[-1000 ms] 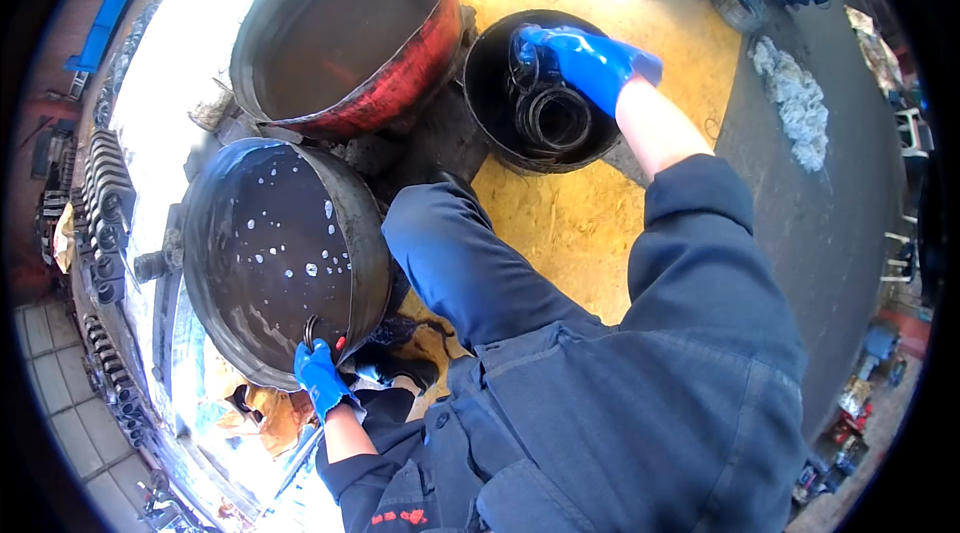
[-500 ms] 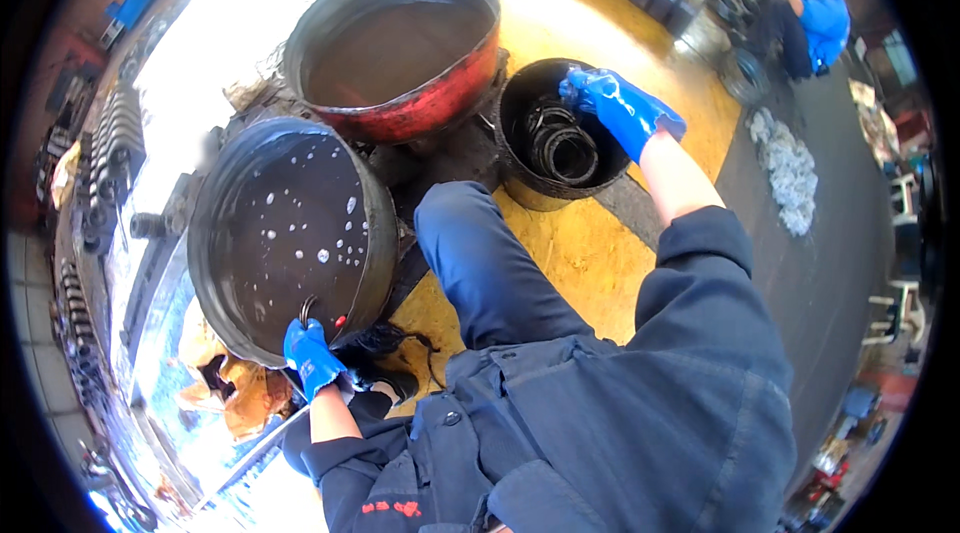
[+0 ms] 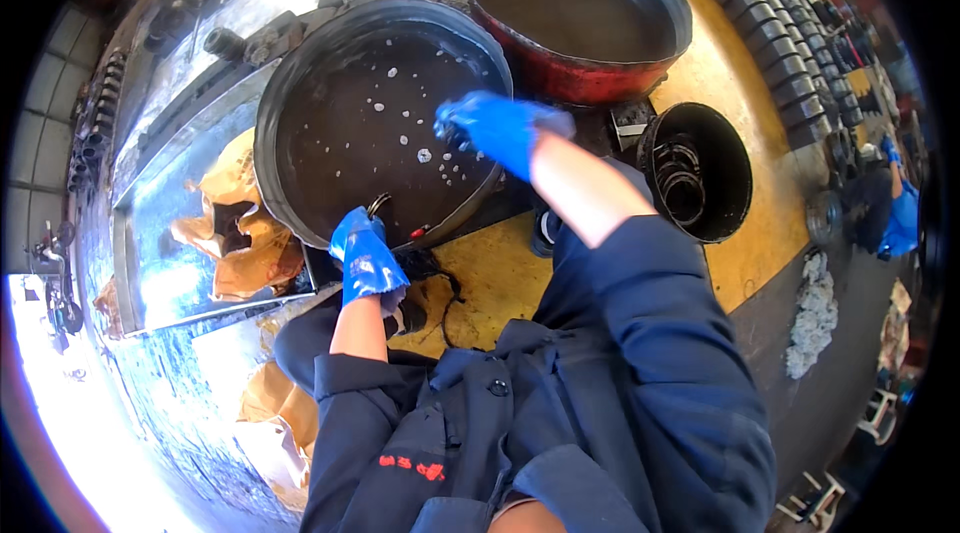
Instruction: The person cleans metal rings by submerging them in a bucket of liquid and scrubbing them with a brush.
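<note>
At the near rim of a round basin (image 3: 273, 173) of dark liquid, my left hand (image 3: 366, 255), in a blue rubber glove, is closed on a few thin metal rings (image 3: 377, 204). White foam flecks float on the liquid. My right hand (image 3: 490, 130), gloved alike, hangs over the basin's right side. Its fingers are bent but smeared by motion, so whether they hold anything is unclear. A small red object (image 3: 418, 233) sits at the basin's near inner wall. To the right, a dark bucket (image 3: 735, 178) holds several dark rings (image 3: 682, 183).
Behind, a red tub (image 3: 590, 78) holds brownish liquid. Brown crumpled paper (image 3: 245, 258) lies left of the basin. Rows of metal cylinders (image 3: 765, 33) stand at the far right. A person in blue (image 3: 900, 218) works at the right edge, near a pale heap of scrap (image 3: 812, 318).
My right hand has left the bucket and swung left over the basin. My left hand stays at the basin's near rim with the rings. The whole view has turned left.
</note>
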{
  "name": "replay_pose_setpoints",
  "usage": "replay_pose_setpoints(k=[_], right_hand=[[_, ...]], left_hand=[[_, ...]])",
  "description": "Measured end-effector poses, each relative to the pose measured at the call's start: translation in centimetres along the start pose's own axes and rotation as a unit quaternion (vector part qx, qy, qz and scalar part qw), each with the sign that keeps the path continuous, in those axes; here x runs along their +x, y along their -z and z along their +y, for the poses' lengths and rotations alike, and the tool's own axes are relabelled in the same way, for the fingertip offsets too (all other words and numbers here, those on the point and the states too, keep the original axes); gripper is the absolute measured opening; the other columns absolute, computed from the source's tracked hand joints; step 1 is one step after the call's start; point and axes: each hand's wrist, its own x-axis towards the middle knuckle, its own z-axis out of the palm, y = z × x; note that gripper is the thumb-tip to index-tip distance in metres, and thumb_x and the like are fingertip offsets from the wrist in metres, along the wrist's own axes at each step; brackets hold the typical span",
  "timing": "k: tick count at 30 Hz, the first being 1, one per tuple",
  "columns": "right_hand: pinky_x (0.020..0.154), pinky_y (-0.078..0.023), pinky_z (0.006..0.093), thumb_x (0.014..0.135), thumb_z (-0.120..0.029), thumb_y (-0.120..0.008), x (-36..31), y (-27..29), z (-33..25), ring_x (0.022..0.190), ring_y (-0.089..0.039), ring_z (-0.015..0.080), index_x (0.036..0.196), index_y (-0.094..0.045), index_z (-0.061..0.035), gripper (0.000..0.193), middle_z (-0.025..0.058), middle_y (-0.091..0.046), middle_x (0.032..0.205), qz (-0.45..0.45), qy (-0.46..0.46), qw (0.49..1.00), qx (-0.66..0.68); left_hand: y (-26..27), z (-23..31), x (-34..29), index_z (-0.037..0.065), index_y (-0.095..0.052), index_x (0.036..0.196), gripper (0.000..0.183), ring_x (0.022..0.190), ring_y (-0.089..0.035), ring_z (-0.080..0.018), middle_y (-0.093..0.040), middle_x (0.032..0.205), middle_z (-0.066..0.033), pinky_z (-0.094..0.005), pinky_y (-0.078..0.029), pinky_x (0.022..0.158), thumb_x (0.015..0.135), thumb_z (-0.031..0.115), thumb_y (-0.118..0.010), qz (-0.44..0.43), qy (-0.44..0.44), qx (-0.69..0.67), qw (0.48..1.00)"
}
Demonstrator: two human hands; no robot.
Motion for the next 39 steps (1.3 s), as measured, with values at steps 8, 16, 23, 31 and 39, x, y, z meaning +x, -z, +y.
replay_pose_setpoints(k=[8, 16, 23, 31, 39], right_hand=[[0.084, -0.054, 0.0416, 0.093, -0.029, -0.063, 7.1, -0.1, 5.6, 0.090, -0.072, 0.0342, 0.102, -0.079, -0.0039, 0.031, 0.0201, -0.076, 0.100, 0.113, 0.051, 0.954, -0.274], [0.103, -0.048, 0.0381, 0.094, -0.044, -0.067, -14.3, 14.2, -7.6, 0.113, -0.066, 0.0255, 0.124, -0.073, -0.0046, 0.050, 0.0145, -0.071, 0.118, 0.160, 0.271, 0.925, -0.211], [0.089, -0.053, 0.0413, 0.093, -0.036, -0.065, -30.1, 27.4, -0.8, 0.096, -0.069, 0.0300, 0.113, -0.072, -0.0009, 0.041, 0.0181, -0.073, 0.104, 0.203, 0.026, 0.870, -0.448], [0.091, -0.055, 0.0454, 0.085, -0.026, -0.072, -32.5, 29.1, 9.9, 0.108, -0.069, 0.0363, 0.124, -0.070, -0.0097, 0.043, 0.0169, -0.073, 0.116, -0.007, -0.192, 0.821, -0.538], [0.098, -0.053, 0.0464, 0.099, -0.032, -0.064, -30.1, 27.6, 9.8, 0.116, -0.067, 0.0350, 0.137, -0.063, -0.0166, 0.041, 0.0129, -0.069, 0.125, -0.088, -0.210, 0.815, -0.532]], left_hand=[[-2.7, 1.2, -0.6, 0.005, -0.071, 0.127, 0.045, 0.115, -0.068, -0.0388, -0.073, 0.122, -0.0205, -0.0424, -0.053, 0.101, 0.090, 0.030, -0.074, 0.056, -0.069, -0.055, 0.995], [-2.4, -2.1, 1.1, 0.000, -0.072, 0.102, 0.030, 0.092, -0.069, -0.0466, -0.073, 0.098, -0.0264, -0.0484, -0.054, 0.082, 0.088, 0.027, -0.067, 0.080, -0.115, -0.070, 0.988], [-0.7, -1.1, -0.8, -0.003, -0.067, 0.092, 0.027, 0.067, -0.060, -0.0324, -0.066, 0.076, -0.0201, -0.0446, -0.049, 0.069, 0.087, 0.023, -0.068, 0.077, -0.110, -0.078, 0.988], [-4.2, -2.0, 1.6, -0.003, -0.066, 0.091, 0.021, 0.065, -0.049, -0.0169, -0.061, 0.072, -0.0085, -0.0377, -0.044, 0.061, 0.090, 0.018, -0.069, 0.013, -0.107, -0.188, 0.976], [-2.5, -2.0, 0.8, -0.001, -0.065, 0.090, 0.018, 0.067, -0.047, -0.0141, -0.058, 0.074, -0.0032, -0.0345, -0.042, 0.061, 0.093, 0.016, -0.068, -0.023, -0.060, -0.234, 0.970]])
